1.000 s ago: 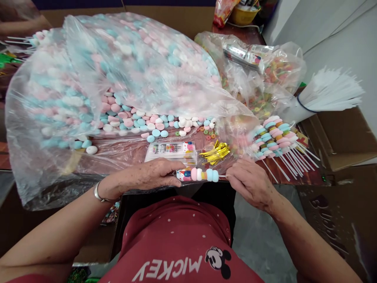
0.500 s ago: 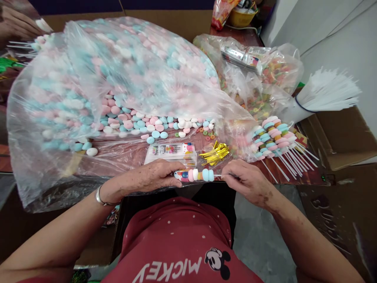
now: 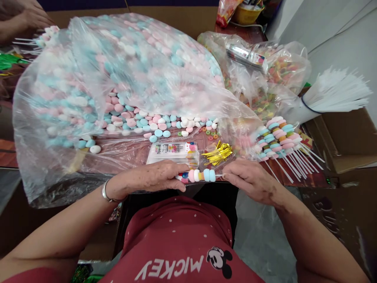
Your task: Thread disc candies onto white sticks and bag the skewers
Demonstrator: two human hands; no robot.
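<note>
A large bag (image 3: 135, 74) of pastel sweets (image 3: 162, 126) lies far left, a stack of skewers (image 3: 277, 137) right, and, near centre, my left hand (image 3: 156, 175) and right hand (image 3: 250, 177) grasp one candy skewer (image 3: 202, 175), the left at its printed end (image 3: 184, 177), the right on its white stick (image 3: 219, 175).

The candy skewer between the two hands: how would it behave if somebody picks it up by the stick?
The candy skewer would probably be light, since it carries few, small pieces. The thin white stick looks straight where it shows, so it likely stays fairly stiff. The puffy candy pieces look soft, so they may dent when squeezed.
</note>
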